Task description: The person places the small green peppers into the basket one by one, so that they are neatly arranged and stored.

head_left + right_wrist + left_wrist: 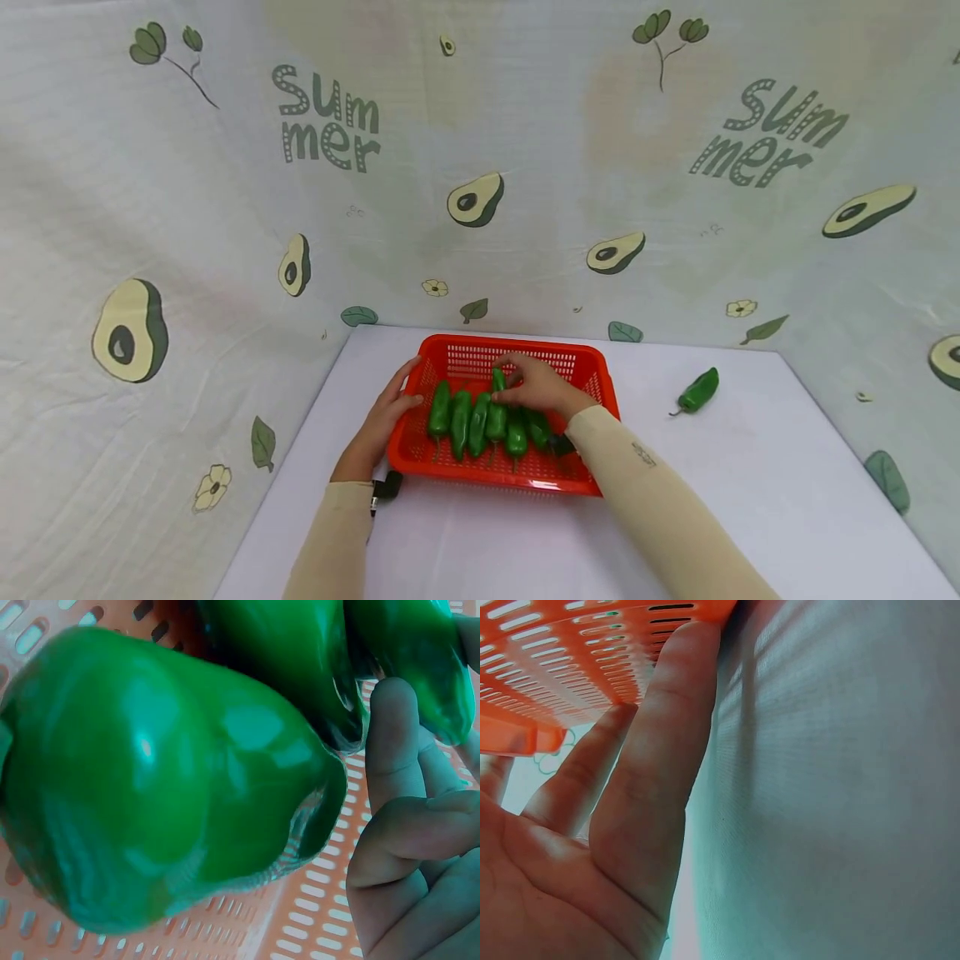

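Note:
A red plastic basket (495, 476) with slotted walls holds a row of several green peppers. My left hand (384, 417) holds the basket's left side, thumb at the rim. In the left wrist view, its fingers (652, 750) lie nearly straight against the slotted outer wall. Inside the basket, my right hand (542, 387) pinches a green pepper (497, 423) in the middle of the row. That pepper (424, 671) shows between thumb and fingers in the right wrist view, where another pepper (157, 780) looms close to the camera. The right palm hides part of the row.
A single green pepper (697, 391) lies on the white table (720, 492), to the right of the basket. Behind and beside the table hangs a pale cloth (540, 125) printed with avocados and leaves.

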`<state>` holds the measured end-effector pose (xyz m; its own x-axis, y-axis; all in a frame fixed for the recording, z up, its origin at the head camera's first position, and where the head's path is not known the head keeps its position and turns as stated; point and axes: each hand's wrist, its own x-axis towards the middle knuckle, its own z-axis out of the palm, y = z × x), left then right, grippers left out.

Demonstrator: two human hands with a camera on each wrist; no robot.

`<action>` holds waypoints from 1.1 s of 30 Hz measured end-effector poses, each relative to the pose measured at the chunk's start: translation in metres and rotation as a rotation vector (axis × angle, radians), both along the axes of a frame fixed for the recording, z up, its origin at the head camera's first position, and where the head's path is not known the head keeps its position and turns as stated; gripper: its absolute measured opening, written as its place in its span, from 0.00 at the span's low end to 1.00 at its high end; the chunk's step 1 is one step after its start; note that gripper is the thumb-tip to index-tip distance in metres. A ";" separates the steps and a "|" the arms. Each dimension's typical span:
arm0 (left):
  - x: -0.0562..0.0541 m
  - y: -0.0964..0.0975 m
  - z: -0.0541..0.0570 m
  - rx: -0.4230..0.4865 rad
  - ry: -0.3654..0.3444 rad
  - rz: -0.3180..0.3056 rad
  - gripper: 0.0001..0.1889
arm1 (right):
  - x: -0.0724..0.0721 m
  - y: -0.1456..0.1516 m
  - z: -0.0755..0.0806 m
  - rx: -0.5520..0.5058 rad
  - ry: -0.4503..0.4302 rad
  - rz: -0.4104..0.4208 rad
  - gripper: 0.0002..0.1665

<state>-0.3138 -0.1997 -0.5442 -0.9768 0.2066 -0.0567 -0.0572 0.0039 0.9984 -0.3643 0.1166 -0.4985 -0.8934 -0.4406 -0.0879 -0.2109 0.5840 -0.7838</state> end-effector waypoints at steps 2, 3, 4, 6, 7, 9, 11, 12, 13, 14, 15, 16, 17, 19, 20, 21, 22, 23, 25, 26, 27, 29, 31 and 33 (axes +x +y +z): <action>0.000 0.000 0.000 0.003 -0.003 -0.007 0.35 | 0.001 0.000 0.000 0.007 -0.002 -0.006 0.37; -0.001 0.000 0.000 0.001 -0.005 -0.008 0.35 | 0.001 0.001 -0.001 0.010 -0.002 -0.005 0.37; -0.001 0.000 0.000 -0.001 -0.009 -0.005 0.35 | 0.002 0.000 -0.001 0.011 -0.003 -0.004 0.37; -0.002 -0.001 -0.001 -0.006 -0.008 -0.001 0.35 | 0.002 0.000 -0.001 0.011 -0.003 -0.001 0.37; -0.002 -0.001 -0.001 -0.010 -0.008 -0.001 0.35 | 0.003 0.000 -0.001 0.011 -0.003 0.000 0.37; -0.003 -0.002 -0.001 -0.009 -0.011 0.004 0.35 | 0.003 0.000 -0.002 0.011 -0.008 0.002 0.37; -0.003 -0.002 -0.001 -0.006 -0.010 0.004 0.35 | 0.002 0.000 -0.002 0.013 -0.010 0.005 0.38; -0.002 -0.002 -0.001 -0.005 -0.010 0.004 0.35 | 0.001 0.000 -0.002 0.016 -0.011 0.007 0.38; -0.002 -0.002 -0.001 -0.003 -0.013 0.009 0.35 | 0.001 0.000 -0.001 0.018 -0.009 0.007 0.38; -0.002 -0.002 -0.001 -0.001 -0.015 0.014 0.35 | 0.001 0.000 0.000 0.022 -0.006 0.009 0.38; -0.002 -0.002 0.000 -0.001 -0.017 0.015 0.35 | 0.001 0.000 0.000 0.027 -0.003 0.009 0.38; -0.002 -0.002 0.000 -0.002 -0.016 0.014 0.35 | 0.000 0.000 0.001 0.031 0.002 0.009 0.38; -0.002 -0.001 0.000 -0.004 -0.020 0.016 0.35 | 0.000 0.000 0.001 0.033 0.003 0.010 0.38; -0.002 0.000 0.000 -0.005 -0.025 0.020 0.35 | 0.001 0.000 0.002 0.036 0.000 0.010 0.38; -0.001 0.000 0.001 -0.007 -0.027 0.021 0.35 | 0.001 0.000 0.002 0.039 0.000 0.010 0.38; -0.001 0.001 0.001 -0.009 -0.027 0.021 0.35 | 0.001 0.000 0.002 0.039 -0.002 0.008 0.38; -0.001 0.001 0.000 -0.010 -0.024 0.019 0.35 | 0.002 0.000 0.002 0.036 -0.002 0.007 0.37; -0.001 0.001 0.000 -0.012 -0.028 0.022 0.35 | 0.003 0.001 0.002 0.034 -0.005 0.005 0.37; 0.000 0.001 0.000 -0.017 -0.030 0.025 0.36 | 0.003 0.001 0.001 0.030 -0.001 0.005 0.37; 0.000 0.001 0.000 -0.019 -0.029 0.025 0.36 | 0.003 0.001 0.001 0.027 -0.001 0.004 0.37; 0.001 0.001 0.000 -0.020 -0.026 0.023 0.36 | 0.003 0.001 0.001 0.023 -0.001 0.005 0.37; 0.001 0.001 -0.001 -0.018 -0.031 0.028 0.36 | 0.003 0.002 0.000 0.020 -0.003 0.002 0.37; 0.001 0.002 -0.001 -0.018 -0.027 0.023 0.36 | 0.003 0.003 -0.001 0.019 0.000 -0.003 0.37; 0.001 0.002 0.001 -0.020 -0.022 0.019 0.36 | 0.003 0.003 0.000 0.017 0.005 -0.010 0.37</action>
<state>-0.3132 -0.1974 -0.5434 -0.9789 0.1870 -0.0822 -0.0794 0.0225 0.9966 -0.3618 0.1200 -0.4986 -0.8981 -0.4303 -0.0908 -0.2092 0.5995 -0.7726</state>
